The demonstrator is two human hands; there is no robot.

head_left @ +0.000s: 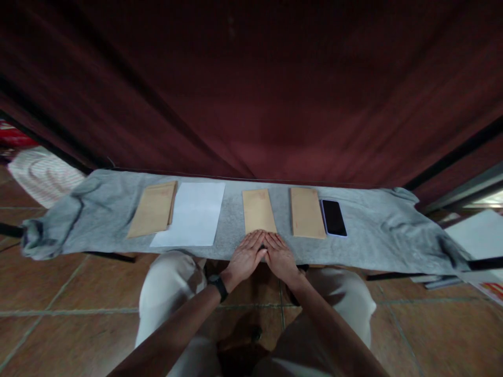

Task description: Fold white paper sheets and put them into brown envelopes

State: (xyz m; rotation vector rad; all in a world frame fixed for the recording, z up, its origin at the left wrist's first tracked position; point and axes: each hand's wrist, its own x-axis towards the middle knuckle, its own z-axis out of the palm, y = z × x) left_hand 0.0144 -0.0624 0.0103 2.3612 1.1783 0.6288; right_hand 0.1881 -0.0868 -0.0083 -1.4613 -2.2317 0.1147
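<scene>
A brown paper envelope lies in front of me on a grey cloth, its near end under my fingers. My left hand rests flat on that end, fingers stretched out. Beside it my right hand lies flat too, and the two hands touch along their inner edges. To the right is a stack of brown envelopes. On the left, more brown envelopes lie partly over white paper sheets.
A dark-screened phone lies right of the right-hand stack. The grey cloth covers a narrow bench and is rumpled at both ends. A dark red curtain hangs directly behind it. My knees are close to the near edge.
</scene>
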